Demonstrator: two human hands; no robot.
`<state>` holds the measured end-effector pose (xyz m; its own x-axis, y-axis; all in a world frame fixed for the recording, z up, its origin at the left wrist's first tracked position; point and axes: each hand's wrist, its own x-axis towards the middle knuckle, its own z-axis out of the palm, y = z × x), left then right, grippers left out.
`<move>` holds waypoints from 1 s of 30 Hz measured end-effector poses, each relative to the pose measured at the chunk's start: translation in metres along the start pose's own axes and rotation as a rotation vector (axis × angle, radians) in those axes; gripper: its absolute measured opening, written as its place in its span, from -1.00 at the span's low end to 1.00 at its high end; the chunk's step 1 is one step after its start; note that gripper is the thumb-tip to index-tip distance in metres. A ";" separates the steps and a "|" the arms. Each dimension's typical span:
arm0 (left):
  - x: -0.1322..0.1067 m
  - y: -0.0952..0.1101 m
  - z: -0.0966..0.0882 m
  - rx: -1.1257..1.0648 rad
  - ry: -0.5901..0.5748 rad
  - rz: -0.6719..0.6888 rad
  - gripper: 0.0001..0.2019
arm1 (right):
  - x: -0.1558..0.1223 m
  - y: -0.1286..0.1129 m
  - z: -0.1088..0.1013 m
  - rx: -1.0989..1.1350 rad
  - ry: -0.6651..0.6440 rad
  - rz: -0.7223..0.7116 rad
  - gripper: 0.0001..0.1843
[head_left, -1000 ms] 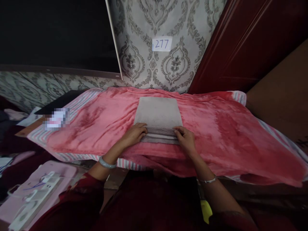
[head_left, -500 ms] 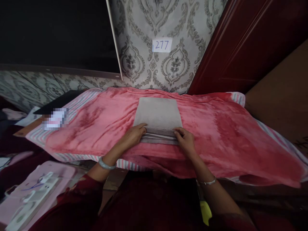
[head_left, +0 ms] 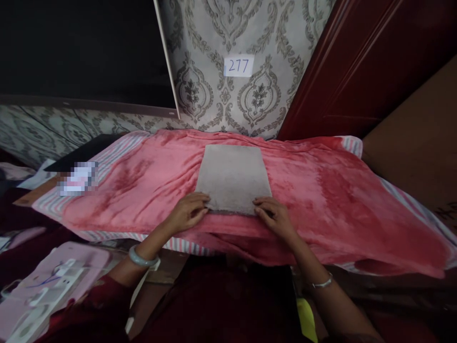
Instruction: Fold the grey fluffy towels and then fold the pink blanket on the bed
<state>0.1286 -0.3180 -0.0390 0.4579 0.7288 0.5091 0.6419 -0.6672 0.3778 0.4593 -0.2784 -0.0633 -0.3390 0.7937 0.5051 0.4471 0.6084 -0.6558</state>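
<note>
A folded grey cloth (head_left: pixel 233 176) lies flat as a near-square on a pink plush blanket (head_left: pixel 143 186). At its near left corner is my left hand (head_left: pixel 187 211), fingers on top and thumb by the front edge, closed on the cloth. My right hand (head_left: pixel 274 214) has hold of the near right corner in much the same way, with fingertips curled at the edge. The front edge of the cloth looks even, its layers lying together. What is under the fingertips is hidden.
A dark screen (head_left: pixel 82 52) hangs on the patterned wall at left, near a paper marked 277 (head_left: pixel 239 65). To the right rise a dark red panel (head_left: pixel 332 85) and a brown board (head_left: pixel 414 128). A white power strip (head_left: pixel 53 295) lies on a pink surface, lower left.
The top layer has come down toward me over the lower layers, covering the gap at the front. Both hands have moved slightly nearer, the left also outward.
</note>
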 end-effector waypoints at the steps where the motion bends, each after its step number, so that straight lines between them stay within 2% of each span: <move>1: 0.001 0.000 -0.002 0.007 0.063 -0.044 -0.75 | 0.002 -0.001 -0.001 -0.032 0.022 0.003 -0.64; 3: 0.008 0.001 -0.001 0.086 0.148 -0.131 -0.71 | 0.009 -0.003 0.002 -0.136 0.075 0.018 -0.59; 4: 0.012 0.002 0.002 0.145 0.147 -0.162 -0.69 | 0.014 -0.003 0.004 -0.203 0.085 0.023 -0.57; 7: 0.018 0.000 0.016 0.280 -0.039 -0.236 -0.50 | 0.019 0.000 0.015 -0.413 -0.030 0.060 -0.47; 9: 0.015 -0.003 0.027 0.311 -0.164 -0.285 -0.45 | 0.013 0.006 0.023 -0.501 -0.127 0.097 -0.42; 11: 0.007 -0.007 0.033 0.309 -0.205 -0.314 -0.45 | 0.002 0.015 0.026 -0.516 -0.151 0.101 -0.42; 13: 0.001 -0.013 0.033 0.272 -0.199 -0.321 -0.45 | -0.008 0.023 0.025 -0.475 -0.118 0.081 -0.42; 16: -0.005 -0.023 0.023 0.132 -0.157 -0.349 -0.48 | -0.018 0.035 0.017 -0.370 -0.089 0.077 -0.41; 21: -0.007 -0.043 0.005 -0.097 0.088 -0.490 -0.57 | -0.014 0.052 -0.002 -0.197 0.004 0.153 -0.47; 24: -0.008 -0.050 0.001 -0.048 0.094 -0.421 -0.58 | -0.010 0.059 -0.013 -0.198 0.041 0.172 -0.44; 27: -0.009 -0.053 -0.002 0.111 -0.034 -0.262 -0.49 | -0.010 0.059 -0.020 -0.246 -0.032 0.135 -0.32; 30: -0.009 -0.056 -0.007 0.189 -0.148 -0.160 -0.47 | -0.011 0.055 -0.025 -0.311 -0.153 0.082 -0.20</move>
<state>0.0844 -0.2885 -0.0592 0.4179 0.8461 0.3309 0.8099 -0.5120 0.2862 0.5088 -0.2539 -0.0910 -0.4011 0.8457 0.3520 0.7007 0.5307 -0.4768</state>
